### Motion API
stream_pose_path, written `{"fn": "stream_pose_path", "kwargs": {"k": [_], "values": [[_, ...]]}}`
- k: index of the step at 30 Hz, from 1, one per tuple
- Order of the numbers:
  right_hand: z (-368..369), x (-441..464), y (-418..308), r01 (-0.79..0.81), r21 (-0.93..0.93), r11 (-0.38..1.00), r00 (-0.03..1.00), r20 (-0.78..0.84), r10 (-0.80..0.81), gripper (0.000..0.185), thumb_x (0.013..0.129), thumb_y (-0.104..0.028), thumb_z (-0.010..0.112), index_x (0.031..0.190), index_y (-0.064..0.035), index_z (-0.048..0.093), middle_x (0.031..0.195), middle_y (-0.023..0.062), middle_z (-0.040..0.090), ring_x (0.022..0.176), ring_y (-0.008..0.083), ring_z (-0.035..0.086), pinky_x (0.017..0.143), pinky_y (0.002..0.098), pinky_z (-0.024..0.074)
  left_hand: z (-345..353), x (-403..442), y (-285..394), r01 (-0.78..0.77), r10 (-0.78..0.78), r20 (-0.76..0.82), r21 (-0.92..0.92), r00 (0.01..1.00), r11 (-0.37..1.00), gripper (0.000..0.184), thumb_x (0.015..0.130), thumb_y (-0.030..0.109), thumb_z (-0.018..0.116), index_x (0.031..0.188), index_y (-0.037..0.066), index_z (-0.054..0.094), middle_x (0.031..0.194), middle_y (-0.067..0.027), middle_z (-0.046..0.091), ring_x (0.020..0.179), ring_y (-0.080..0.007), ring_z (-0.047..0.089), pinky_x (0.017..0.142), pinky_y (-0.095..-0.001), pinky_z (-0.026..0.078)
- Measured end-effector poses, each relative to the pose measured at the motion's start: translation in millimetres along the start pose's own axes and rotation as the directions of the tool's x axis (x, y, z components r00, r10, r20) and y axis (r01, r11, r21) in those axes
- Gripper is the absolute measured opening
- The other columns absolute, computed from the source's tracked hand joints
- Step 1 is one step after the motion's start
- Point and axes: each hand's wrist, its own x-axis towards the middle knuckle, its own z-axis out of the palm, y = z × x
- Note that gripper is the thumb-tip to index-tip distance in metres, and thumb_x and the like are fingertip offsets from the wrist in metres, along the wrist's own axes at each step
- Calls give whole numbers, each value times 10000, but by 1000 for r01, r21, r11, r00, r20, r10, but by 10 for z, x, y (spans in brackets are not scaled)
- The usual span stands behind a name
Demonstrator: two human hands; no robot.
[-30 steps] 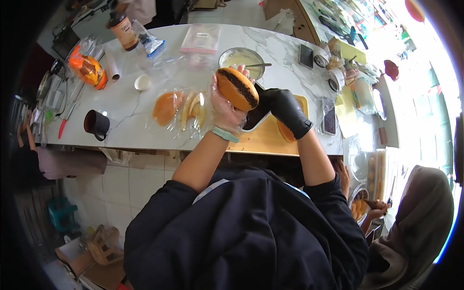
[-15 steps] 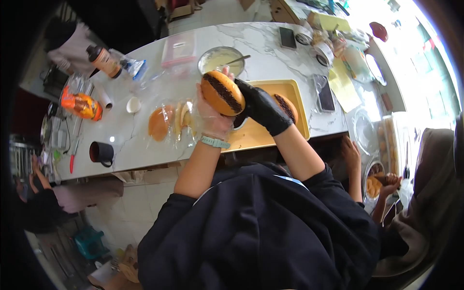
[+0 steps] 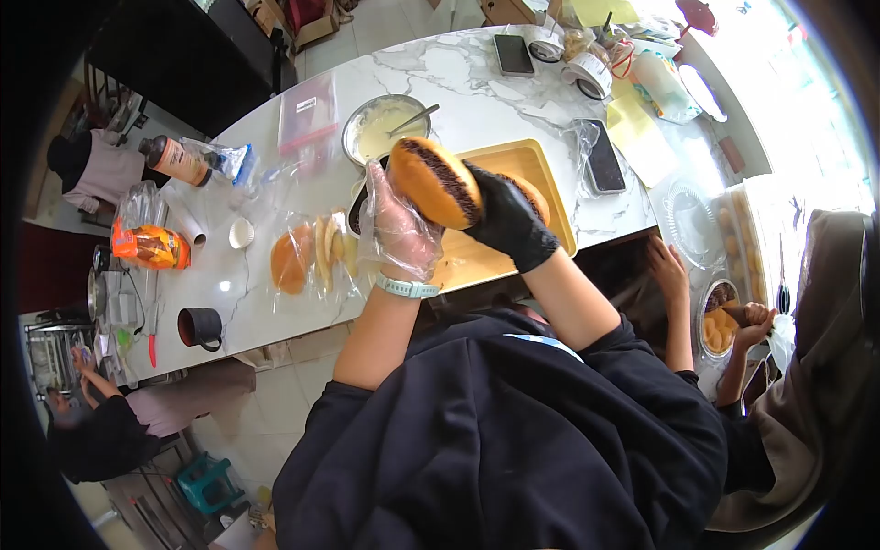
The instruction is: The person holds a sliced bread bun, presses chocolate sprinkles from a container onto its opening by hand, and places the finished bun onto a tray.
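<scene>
A round bun (image 3: 431,183) with a strip of dark sprinkles along its split is held up between my two hands, tilted. My left hand (image 3: 403,225), in a clear plastic glove, supports it from the left and below. On its right side, my right hand (image 3: 511,218), in a black glove, grips the bun, fingers partly hidden behind it. Beneath is a yellow tray (image 3: 559,215), where another sprinkled bun (image 3: 529,194) shows past the black glove. A dark-rimmed container (image 3: 356,213) is mostly covered by my left hand. Beyond stands a metal bowl (image 3: 359,137) of pale cream with a spoon (image 3: 417,119).
Left of my hands lie bagged buns (image 3: 295,259), a white paper cup (image 3: 241,233) and a dark mug (image 3: 200,328). Phones (image 3: 603,160) and jars (image 3: 587,76) stand at the right. One co-worker's hand (image 3: 753,324) is near a food container (image 3: 718,325); another person is at far left.
The bun has tipped more steeply, and my left hand has shifted lower around its left side. The camera view has turned slightly. Both hands still hold the bun.
</scene>
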Motion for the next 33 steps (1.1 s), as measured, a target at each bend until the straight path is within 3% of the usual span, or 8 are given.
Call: {"fn": "stream_pose_path", "kwargs": {"k": [3,4,7,13,17,22,30,33], "values": [[-241,-188,142,4,15,1000,997,-71,-3,522,744,-51,691,1234,3,519,1167,159,619,1098,243,598,940,338,455,-82,98,46,-169,168,41,31,985,985,657,974,526,293,1398,26,337,1412,-145,398,1281,-266,415,1066,-415,355],[-321,-261,125,-85,72,994,993,-70,90,544,738,-32,692,1249,5,510,1197,164,603,1123,229,584,956,330,444,-115,74,128,-198,194,79,43,978,979,673,979,519,268,1433,22,268,1484,-152,283,1364,-269,295,1114,-417,285],[-483,-630,248,-249,-151,957,967,-87,238,568,721,-42,720,1248,2,512,1200,161,602,1137,224,575,959,328,443,-232,-46,384,-309,309,23,-1,951,951,647,986,491,250,1419,12,294,1473,-165,302,1384,-289,255,1139,-451,226],[-275,-1125,270,-460,112,881,886,-7,464,659,664,-89,775,1261,-33,502,1205,156,592,1133,239,573,939,329,455,-879,-339,797,-409,414,-129,64,901,910,644,982,483,284,1421,12,287,1474,-184,290,1384,-325,241,1146,-470,208],[-116,-1149,518,-405,-38,913,914,-6,405,560,727,-89,737,1230,-2,510,1116,151,631,1071,227,605,908,343,472,-1063,-441,872,-394,398,-189,61,898,917,637,980,488,290,1414,21,302,1465,-178,306,1381,-318,250,1146,-455,221],[-102,-970,453,-467,-138,873,880,19,474,554,699,-99,740,1206,-27,531,1101,167,628,1086,290,595,895,362,475,-1087,-452,881,-388,392,-160,61,906,920,637,985,466,287,1433,14,254,1481,-188,273,1392,-333,219,1142,-462,232],[-65,-977,616,-326,-261,909,940,10,340,536,683,-74,727,1183,-29,540,1064,163,638,1048,288,610,865,358,483,-1216,-414,821,-295,335,-229,191,914,936,531,985,423,362,1322,16,417,1275,-156,494,1155,-291,503,1000,-429,409],[59,-1154,1034,-485,187,854,872,31,488,543,699,-100,739,1197,-36,532,1095,144,632,1045,274,609,887,363,475,-1257,-455,762,-217,265,-225,215,938,952,466,983,374,410,1290,26,452,1161,-131,549,1019,-251,569,895,-396,472]]}}
